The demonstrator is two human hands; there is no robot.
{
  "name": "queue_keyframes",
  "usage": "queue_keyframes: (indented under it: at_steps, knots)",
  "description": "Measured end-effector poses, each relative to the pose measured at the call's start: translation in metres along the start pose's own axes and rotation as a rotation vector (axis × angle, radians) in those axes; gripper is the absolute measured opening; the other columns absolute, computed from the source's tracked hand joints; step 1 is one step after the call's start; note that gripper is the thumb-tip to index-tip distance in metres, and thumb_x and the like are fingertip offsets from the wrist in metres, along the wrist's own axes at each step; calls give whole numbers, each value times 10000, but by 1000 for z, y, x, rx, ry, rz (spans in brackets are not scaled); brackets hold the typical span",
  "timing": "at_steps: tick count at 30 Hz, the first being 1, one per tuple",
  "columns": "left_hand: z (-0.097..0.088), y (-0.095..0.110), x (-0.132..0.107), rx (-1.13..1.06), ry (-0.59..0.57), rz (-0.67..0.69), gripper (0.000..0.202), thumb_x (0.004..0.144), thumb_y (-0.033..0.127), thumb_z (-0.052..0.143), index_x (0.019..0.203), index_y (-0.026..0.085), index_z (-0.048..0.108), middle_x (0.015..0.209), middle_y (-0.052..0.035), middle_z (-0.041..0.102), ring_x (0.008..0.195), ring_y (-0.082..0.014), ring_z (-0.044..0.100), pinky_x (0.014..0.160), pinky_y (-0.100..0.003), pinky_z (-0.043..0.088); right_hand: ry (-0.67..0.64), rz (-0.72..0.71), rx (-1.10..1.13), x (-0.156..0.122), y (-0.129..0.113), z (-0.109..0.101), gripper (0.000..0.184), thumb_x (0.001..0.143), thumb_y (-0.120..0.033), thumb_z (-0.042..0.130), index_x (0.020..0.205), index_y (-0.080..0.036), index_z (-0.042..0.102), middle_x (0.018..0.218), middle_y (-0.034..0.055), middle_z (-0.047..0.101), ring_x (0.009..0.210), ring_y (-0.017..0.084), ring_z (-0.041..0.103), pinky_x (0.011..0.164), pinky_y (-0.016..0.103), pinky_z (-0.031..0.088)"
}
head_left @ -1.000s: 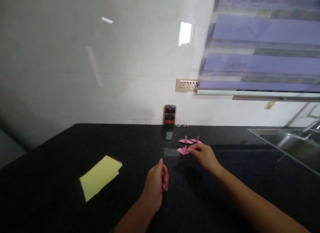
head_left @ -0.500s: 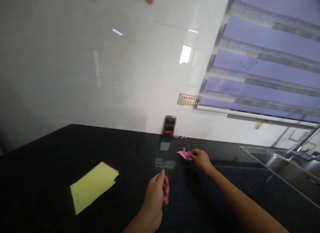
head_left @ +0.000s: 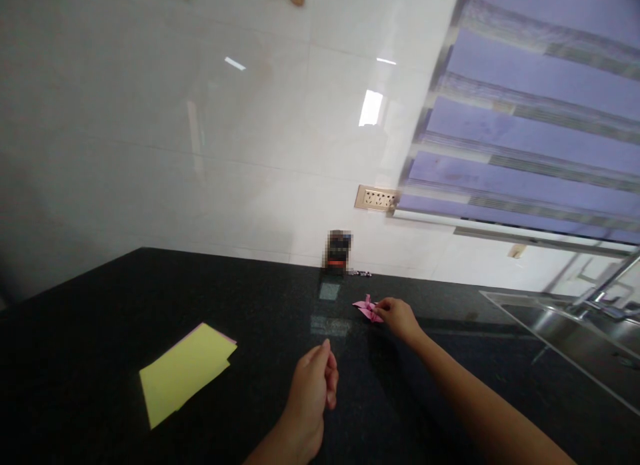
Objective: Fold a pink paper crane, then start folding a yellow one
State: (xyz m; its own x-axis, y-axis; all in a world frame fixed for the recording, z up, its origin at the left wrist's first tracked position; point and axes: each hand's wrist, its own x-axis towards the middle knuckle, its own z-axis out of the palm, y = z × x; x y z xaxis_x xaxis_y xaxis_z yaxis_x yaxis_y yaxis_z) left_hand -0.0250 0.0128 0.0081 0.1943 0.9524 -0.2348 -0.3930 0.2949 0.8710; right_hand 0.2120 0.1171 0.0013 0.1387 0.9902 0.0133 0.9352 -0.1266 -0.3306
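My right hand reaches far across the black countertop and pinches a pink folded paper crane with its fingertips. Other pink cranes seen earlier are hidden behind this hand. My left hand hovers near the front of the counter, fingers loosely curled with nothing visible in them. A stack of yellow square papers, with a pink sheet edge showing beneath, lies to the left of my left hand.
A small dark blurred object stands against the white tiled wall, with tiny beads beside it. A wall socket is above it. A steel sink with a tap sits at the right. Window blinds hang at upper right.
My head tilted up, so the counter sits lower in view. My right hand reached farther back and now covers the pink cranes, pinching one. My left hand stayed about where it was.
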Motion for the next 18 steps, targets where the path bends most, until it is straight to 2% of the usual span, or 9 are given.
queue_keyframes:
  at_steps: [10, 18]
  knots:
    - [2, 2, 0, 5, -9, -13, 316, 741, 429, 438, 565, 166, 431, 363, 70, 347, 292, -41, 265, 318, -167, 171, -64, 81, -53, -2, 37, -23, 246, 836, -262, 464, 1055, -157, 505, 1069, 59, 524, 884, 183, 542, 733, 360, 460]
    - [3, 2, 0, 13, -9, -18, 311, 744, 426, 434, 569, 169, 429, 364, 73, 348, 283, -41, 275, 321, -169, 174, -64, 90, -51, -2, 44, -27, 242, 838, -262, 462, 1053, -161, 506, 1071, 60, 524, 887, 181, 541, 737, 358, 458]
